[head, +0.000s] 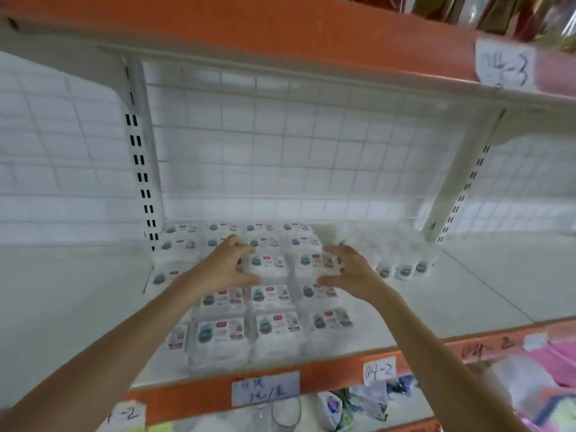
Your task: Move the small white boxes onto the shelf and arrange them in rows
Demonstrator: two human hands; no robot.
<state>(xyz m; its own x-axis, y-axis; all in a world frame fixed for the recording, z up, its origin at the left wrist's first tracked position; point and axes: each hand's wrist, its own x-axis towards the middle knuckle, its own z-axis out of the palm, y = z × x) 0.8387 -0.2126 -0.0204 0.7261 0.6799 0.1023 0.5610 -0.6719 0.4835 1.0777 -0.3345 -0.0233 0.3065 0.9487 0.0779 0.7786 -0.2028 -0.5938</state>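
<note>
Several small white boxes (219, 333) with teal and red labels lie flat in rows on the white shelf (473, 288). Two of them sit side by side on top of the rows, held between my hands. My left hand (223, 265) clasps the left edge of the left box (268, 266), fingers at its back and thumb at its front. My right hand (350, 272) clasps the right edge of the right box (313, 262) in the same way. More boxes (402, 270) stand upright in a short row just right of my right hand.
A wire grid (280, 157) backs the shelf between two slotted uprights (140, 157). The orange upper shelf (280, 32) hangs close overhead. The orange front edge (336, 374) carries paper labels. Bagged goods (542, 388) fill the shelf below. Bare shelf surface lies left and right of the rows.
</note>
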